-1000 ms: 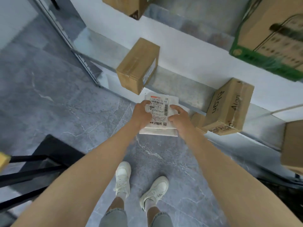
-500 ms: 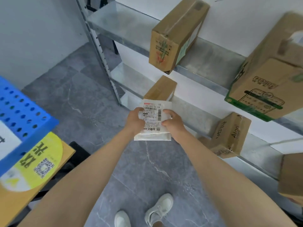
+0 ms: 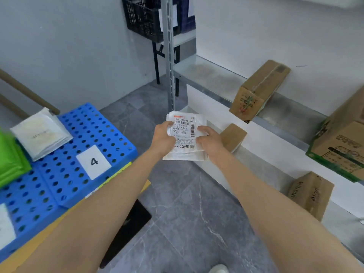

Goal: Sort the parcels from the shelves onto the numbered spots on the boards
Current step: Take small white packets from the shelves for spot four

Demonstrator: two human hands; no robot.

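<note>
While left hand (image 3: 164, 137) and right hand (image 3: 209, 142) grip its sides, white parcel (image 3: 184, 134) label-up, long axis near-to-far

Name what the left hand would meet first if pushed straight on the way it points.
Past the white parcel it grips, the left hand would likely meet the metal shelf near its post; depth unclear.

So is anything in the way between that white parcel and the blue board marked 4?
Nothing visible. The left hand and right hand hold the white parcel over bare floor; the blue board lies leftward, its 4 label uncovered. A white packet and green packet sit beyond.
</note>
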